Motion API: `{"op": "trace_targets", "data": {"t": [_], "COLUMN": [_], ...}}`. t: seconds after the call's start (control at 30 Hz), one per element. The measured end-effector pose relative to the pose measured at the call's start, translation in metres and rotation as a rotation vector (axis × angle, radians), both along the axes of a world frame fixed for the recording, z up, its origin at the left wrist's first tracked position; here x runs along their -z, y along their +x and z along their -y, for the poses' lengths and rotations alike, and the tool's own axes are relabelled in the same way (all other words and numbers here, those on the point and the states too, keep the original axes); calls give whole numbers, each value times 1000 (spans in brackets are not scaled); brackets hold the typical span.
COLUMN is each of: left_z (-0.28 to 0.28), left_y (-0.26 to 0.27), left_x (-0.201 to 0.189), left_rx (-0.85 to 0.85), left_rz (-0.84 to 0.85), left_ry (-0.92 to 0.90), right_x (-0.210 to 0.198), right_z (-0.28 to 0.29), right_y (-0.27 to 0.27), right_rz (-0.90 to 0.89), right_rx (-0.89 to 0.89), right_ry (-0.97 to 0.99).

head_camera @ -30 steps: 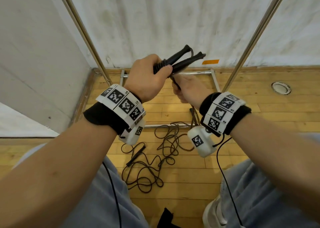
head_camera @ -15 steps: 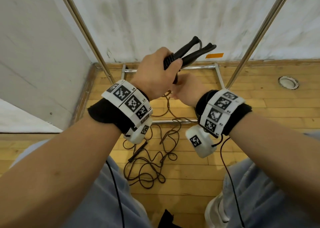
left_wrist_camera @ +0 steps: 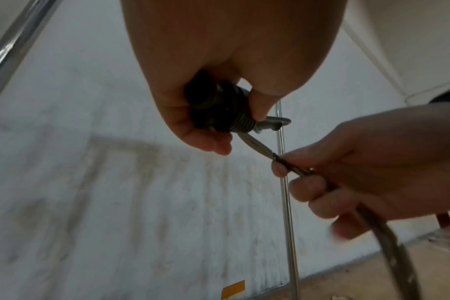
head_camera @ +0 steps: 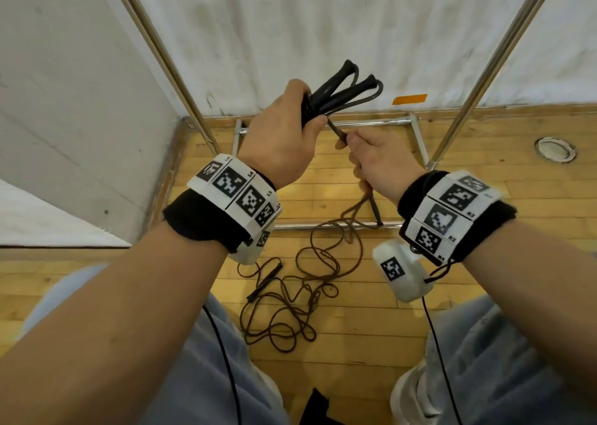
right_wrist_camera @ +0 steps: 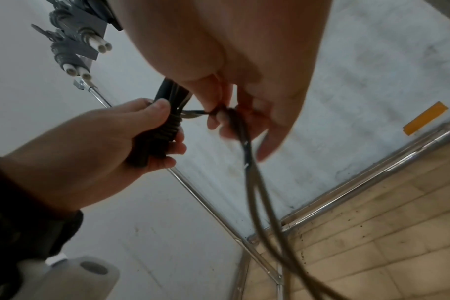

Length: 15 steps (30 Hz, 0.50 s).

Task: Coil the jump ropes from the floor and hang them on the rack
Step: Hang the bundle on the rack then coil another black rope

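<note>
- Basically a limp, light cord: the jump rope (head_camera: 323,263) won't hold shape, so coils need pinning at the stiff black handles (head_camera: 336,93).
- Left hand (head_camera: 281,140) is fisted round both handles (a few turns look wound on at the grip), held up in front of the rack (head_camera: 478,79).
- Right hand (head_camera: 378,163) pinches the cord just beside the left, doubled strand running down through it.
- Slack lies tangled on the floor (head_camera: 484,205), from the rack's front base bar back toward the person.
- Judgement: tangle may snag when pulled; feed it slowly.
</note>
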<state>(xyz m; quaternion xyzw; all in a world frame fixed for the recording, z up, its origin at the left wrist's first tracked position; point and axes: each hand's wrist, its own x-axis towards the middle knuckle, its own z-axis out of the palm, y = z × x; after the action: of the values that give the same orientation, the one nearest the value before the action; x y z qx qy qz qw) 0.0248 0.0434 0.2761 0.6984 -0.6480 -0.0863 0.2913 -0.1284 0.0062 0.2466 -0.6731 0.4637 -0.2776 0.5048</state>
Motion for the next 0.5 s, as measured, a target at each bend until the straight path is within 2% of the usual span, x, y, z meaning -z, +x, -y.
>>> {"op": "trace_targets", "data": {"t": [0.1,0.17,0.4,0.5], "left_z": [3,4,1,-2], "left_y": [3,6,14,16], "left_x": [-1,-1,1,-1], "left_rx": [-20,-32,-104,-119], "left_rz": [27,64,95,66], "left_ry": [-21,-34,-14,-63], "right_x": [-4,-9,-15,-7], "right_z": [1,1,-2,-8], "right_y": [3,7,8,10], "right_rz": [-123,-221,-413,-435], "right_rx": [16,-31,-142,-78], "right_ry": [-241,-332,-277,-292]}}
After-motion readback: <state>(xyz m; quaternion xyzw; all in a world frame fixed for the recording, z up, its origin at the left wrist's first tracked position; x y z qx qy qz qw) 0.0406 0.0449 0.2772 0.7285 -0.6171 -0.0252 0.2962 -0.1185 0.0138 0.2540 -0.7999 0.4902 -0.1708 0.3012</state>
